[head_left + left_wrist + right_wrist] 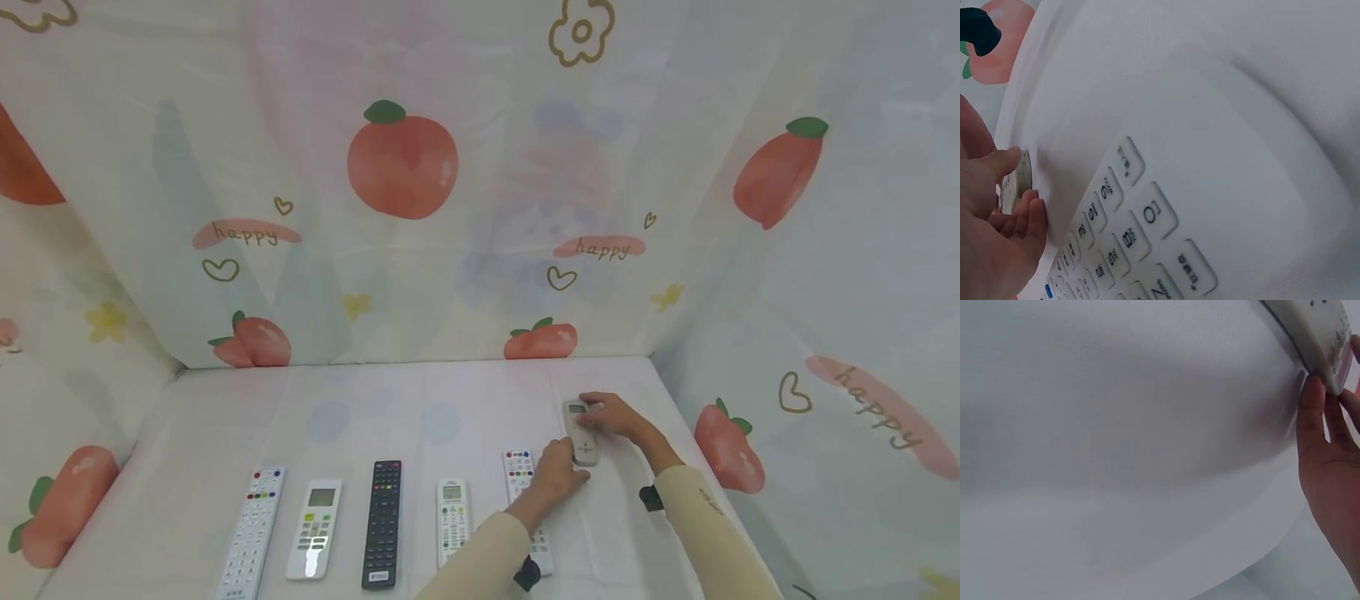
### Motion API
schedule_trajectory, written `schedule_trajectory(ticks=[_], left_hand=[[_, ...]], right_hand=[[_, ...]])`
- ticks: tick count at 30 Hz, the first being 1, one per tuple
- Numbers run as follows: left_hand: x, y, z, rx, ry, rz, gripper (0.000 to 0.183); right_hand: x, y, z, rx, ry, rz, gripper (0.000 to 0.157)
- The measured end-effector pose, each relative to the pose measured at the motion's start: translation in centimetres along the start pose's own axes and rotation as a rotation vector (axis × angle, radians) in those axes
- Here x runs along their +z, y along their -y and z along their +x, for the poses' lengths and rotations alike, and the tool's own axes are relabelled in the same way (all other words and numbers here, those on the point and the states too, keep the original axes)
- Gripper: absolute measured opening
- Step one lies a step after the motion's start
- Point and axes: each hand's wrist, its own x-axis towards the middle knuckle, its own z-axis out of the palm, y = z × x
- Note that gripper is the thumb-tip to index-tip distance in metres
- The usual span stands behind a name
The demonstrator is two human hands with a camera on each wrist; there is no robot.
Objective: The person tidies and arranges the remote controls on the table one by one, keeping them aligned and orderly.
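Both hands are on a small grey-white remote control (583, 440) with a little screen at its far end, towards the back right of the table. My left hand (552, 477) holds its near end; the left wrist view has the thumb (1007, 161) on one side of that end and fingers (1034, 219) on the other. At the far end, my right hand (617, 417) grips it, fingertips at its edges in the right wrist view, where the remote's side (1310, 331) shows. Under my left forearm lies a white remote control (519, 468), partly hidden by the wrist.
In a row to the left lie a white remote with a screen (452, 521), a black remote (383, 517), a wider white remote (315, 533) and a long white one (251, 533). Patterned cloth walls (465, 292) enclose the white table (390, 392) at the back and sides.
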Motion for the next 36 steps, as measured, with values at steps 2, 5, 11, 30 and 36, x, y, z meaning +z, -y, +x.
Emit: schedule_trajectory(ticks=[2,5,11,30,36], left_hand=[[0.0,0.1,0.0,-0.013,0.003,0.031,0.049],[0.0,0.1,0.0,-0.021,0.015,0.083,0.05],[-0.1,0.3,0.0,-0.013,-0.013,0.06,0.047],[0.4,-0.8,-0.9,0.007,0.07,0.2,0.055],[0.0,-1.6,-1.4,0.048,0.113,0.118,0.057]], right_hand=[[0.1,0.1,-0.1,0.006,0.01,0.022,0.058],[0.2,0.2,-0.3,0.012,0.012,0.05,0.056],[0.6,0.2,-0.7,0.002,0.003,0.063,0.052],[-0.7,-1.5,-3.0,-0.055,0.011,0.243,0.039],[-1.7,-2.9,-4.2,-0.102,0.039,0.371,0.037]])
